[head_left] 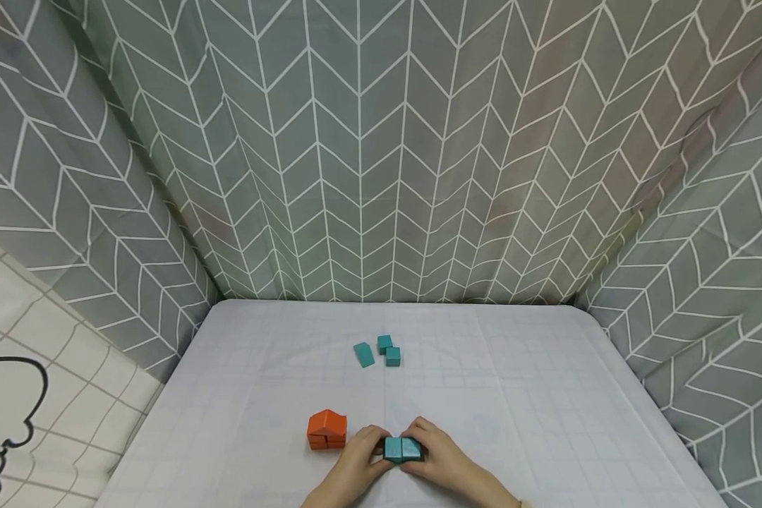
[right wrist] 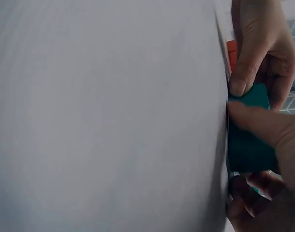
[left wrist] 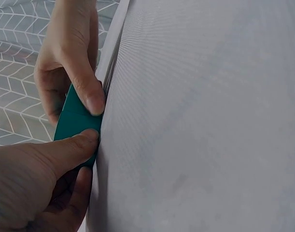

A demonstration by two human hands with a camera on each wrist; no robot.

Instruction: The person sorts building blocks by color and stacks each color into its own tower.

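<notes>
Low in the middle of the head view, two teal blocks stand side by side on the white table. My left hand (head_left: 358, 460) pinches the left block (head_left: 393, 449) between thumb and fingers. From the other side, my right hand (head_left: 443, 457) holds the right block (head_left: 411, 449), whose top has a slanted corner. In the left wrist view both thumbs press the near teal faces, low against the tabletop. The right wrist view has a broad teal side (right wrist: 251, 150) under the right thumb. Fingers behind the blocks are partly hidden.
Left of my left hand stands an orange block stack (head_left: 327, 430) with a peaked top. Farther back on the white table (head_left: 514, 395) lie two teal cubes (head_left: 393, 356) and a flat slanted teal block (head_left: 364, 355). Patterned grey curtains (head_left: 381, 155) enclose the back and sides.
</notes>
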